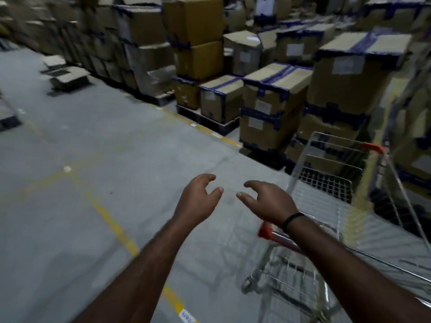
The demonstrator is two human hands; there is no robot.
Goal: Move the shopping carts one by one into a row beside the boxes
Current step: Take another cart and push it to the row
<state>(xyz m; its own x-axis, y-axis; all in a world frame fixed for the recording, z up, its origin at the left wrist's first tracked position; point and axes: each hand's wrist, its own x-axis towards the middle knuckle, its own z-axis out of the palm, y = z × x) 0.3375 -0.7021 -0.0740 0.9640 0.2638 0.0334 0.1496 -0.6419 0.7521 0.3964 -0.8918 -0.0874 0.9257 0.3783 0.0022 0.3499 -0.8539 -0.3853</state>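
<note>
Grey warehouse floor [112, 145] with worn yellow lines runs ahead of both hands, and stacked boxes [275, 99] taped in blue stand on pallets beyond them and off to the right. The left hand [198, 197] and the right hand [268, 201] are held out side by side over bare floor, fingers half curled and spread, neither gripping anything. A wire cart [326, 206] sits just right of and below the right hand, its red handle [277, 236] passing under the right wrist, where a dark band [291, 220] is worn; the cart's far end lies close to the boxes. With both hands off it, the cart could roll or swing on its casters, drifting out of line or knocking the nearest stack. Another risk, as I judge it, is the right forearm catching the handle and tugging the cart askew. Motion blur softens the whole view, so the white labels on the boxes cannot be read. A small tag on the yellow line below the left forearm carries print too smeared to make out.
</note>
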